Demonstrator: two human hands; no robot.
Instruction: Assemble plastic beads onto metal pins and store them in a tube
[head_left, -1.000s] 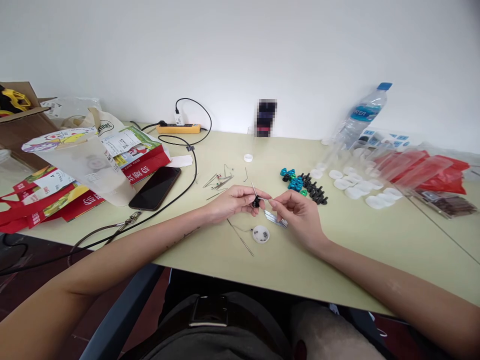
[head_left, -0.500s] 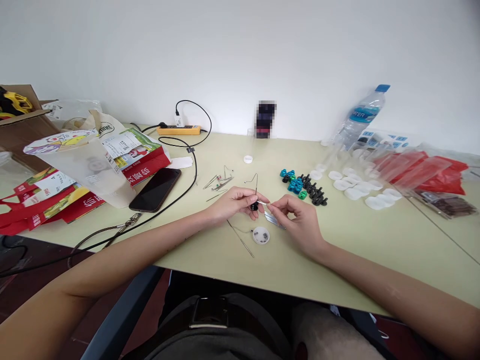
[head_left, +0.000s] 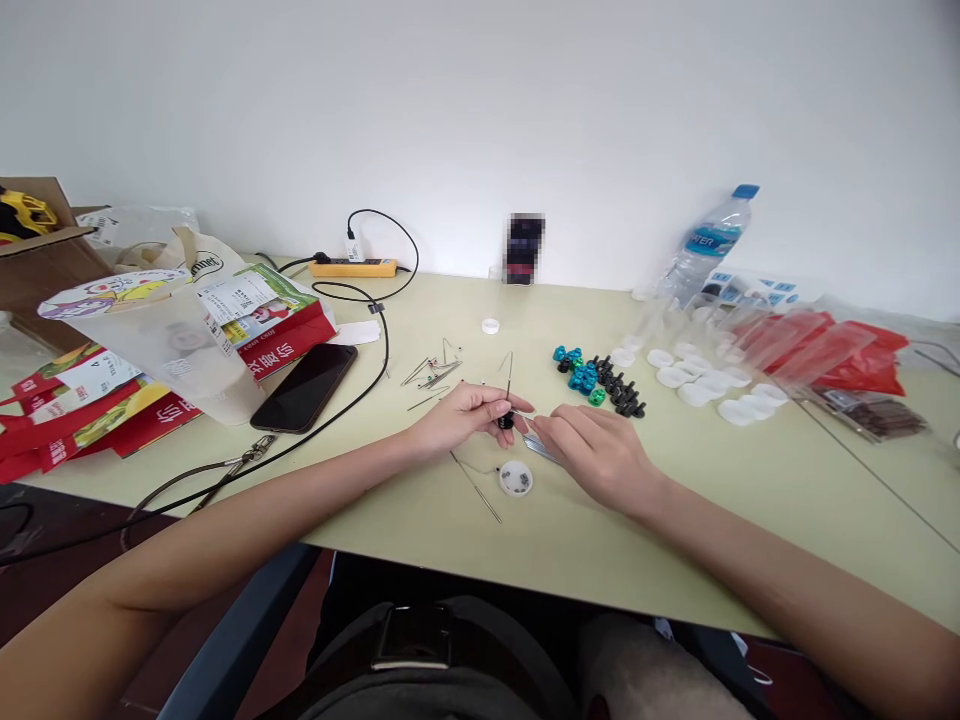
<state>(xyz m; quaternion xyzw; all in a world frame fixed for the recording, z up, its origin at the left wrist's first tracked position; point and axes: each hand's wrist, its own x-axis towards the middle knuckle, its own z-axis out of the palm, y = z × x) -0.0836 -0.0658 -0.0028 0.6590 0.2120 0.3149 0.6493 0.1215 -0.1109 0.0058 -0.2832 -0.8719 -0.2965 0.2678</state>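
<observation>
Between its thumb and fingers, my left hand [head_left: 466,415] grips a small black part [head_left: 506,420], from which a thin metal rod [head_left: 510,375] stands up. My right hand [head_left: 596,445] is pinched on a thin silver tool that reaches toward the black part; its tip is too small to make out. Below the hands lies a round white cap [head_left: 516,478] with small dark pieces in it. A thin metal rod with a fine chain [head_left: 480,492] is left of the cap. Flat silver strips [head_left: 541,450] lie partly under my right hand.
Loose metal rods [head_left: 435,375] lie behind my left hand. Blue, green and black knobs [head_left: 583,377] sit behind my right hand, with white caps [head_left: 694,380] and a bottle [head_left: 709,245] farther right. Left are a phone [head_left: 304,388], plastic cup [head_left: 172,345] and cable [head_left: 367,385].
My right hand has turned, its knuckles now more on top, with its fingers closed round the tool. The left hand keeps its grip. The whole view has shifted slightly.
</observation>
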